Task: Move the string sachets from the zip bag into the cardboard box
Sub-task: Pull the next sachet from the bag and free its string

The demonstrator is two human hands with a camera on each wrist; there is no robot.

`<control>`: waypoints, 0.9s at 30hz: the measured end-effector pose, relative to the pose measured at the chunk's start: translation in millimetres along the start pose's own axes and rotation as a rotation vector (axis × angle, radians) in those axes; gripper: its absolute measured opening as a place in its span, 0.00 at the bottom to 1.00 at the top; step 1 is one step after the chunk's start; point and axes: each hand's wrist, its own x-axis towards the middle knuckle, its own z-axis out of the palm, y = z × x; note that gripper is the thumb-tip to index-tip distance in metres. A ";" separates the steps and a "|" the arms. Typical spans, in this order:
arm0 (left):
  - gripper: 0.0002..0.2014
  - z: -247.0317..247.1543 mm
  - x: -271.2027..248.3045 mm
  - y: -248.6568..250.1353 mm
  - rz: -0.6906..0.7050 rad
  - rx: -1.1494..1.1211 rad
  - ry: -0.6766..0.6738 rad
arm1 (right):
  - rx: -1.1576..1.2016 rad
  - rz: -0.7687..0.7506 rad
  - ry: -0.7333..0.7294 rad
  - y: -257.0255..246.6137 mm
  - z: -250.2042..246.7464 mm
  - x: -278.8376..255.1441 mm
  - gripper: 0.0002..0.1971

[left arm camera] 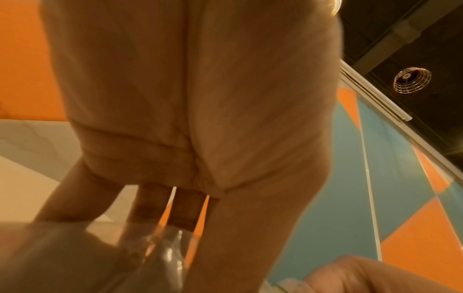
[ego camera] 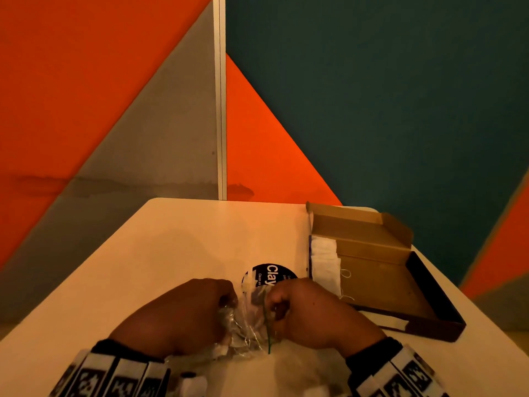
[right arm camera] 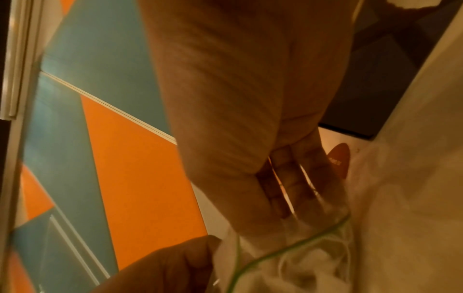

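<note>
String sachets [ego camera: 325, 260] already lie in the left end of the cardboard box [ego camera: 380, 270]; the rest sit inside the zip bag [ego camera: 246, 322] near the front of the surface [ego camera: 171, 239]; they look light, soft and limp, best pinched by the cloth. Left hand [ego camera: 183, 313] and right hand [ego camera: 312, 310] both grip the crinkly, slippery bag at its green-edged mouth; a round black label [ego camera: 269, 275] lies just beyond.

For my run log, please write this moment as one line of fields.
step: opening zip bag | left hand: grips bag | right hand: grips bag mouth | cardboard box: open, white sachets inside
</note>
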 end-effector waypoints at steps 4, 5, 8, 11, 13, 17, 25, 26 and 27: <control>0.19 0.2 -0.1 0.8 0.007 0.010 0.007 | -0.017 -0.059 -0.017 0.3 4.4 1.4 0.14; 0.19 0.5 -0.1 0.8 0.004 0.008 0.009 | -0.018 -0.067 -0.013 0.2 5.8 2.1 0.12; 0.18 1.3 0.5 0.2 -0.002 0.008 0.015 | -0.010 -0.054 -0.006 0.7 8.0 3.1 0.10; 0.19 2.2 1.3 -0.4 -0.010 -0.014 0.013 | -0.010 0.020 0.016 2.1 4.3 2.0 0.06; 0.20 2.3 1.0 -1.3 -0.024 -0.038 0.017 | 0.009 0.045 0.041 3.1 1.0 1.3 0.07; 0.14 0.3 1.1 -6.6 -0.042 -0.023 0.031 | 0.103 0.097 0.138 6.6 -12.1 -1.7 0.04; 0.18 -0.3 2.3 -15.1 -0.075 0.001 0.056 | 0.362 0.140 0.243 8.0 -36.9 -12.1 0.01; 0.20 -1.0 2.2 -13.7 -0.053 -0.016 0.065 | 0.404 0.133 0.249 7.6 -38.3 -13.3 0.02; 0.25 -2.2 1.9 -11.5 -0.020 -0.054 0.104 | 0.438 0.128 0.253 6.9 -39.5 -14.0 0.02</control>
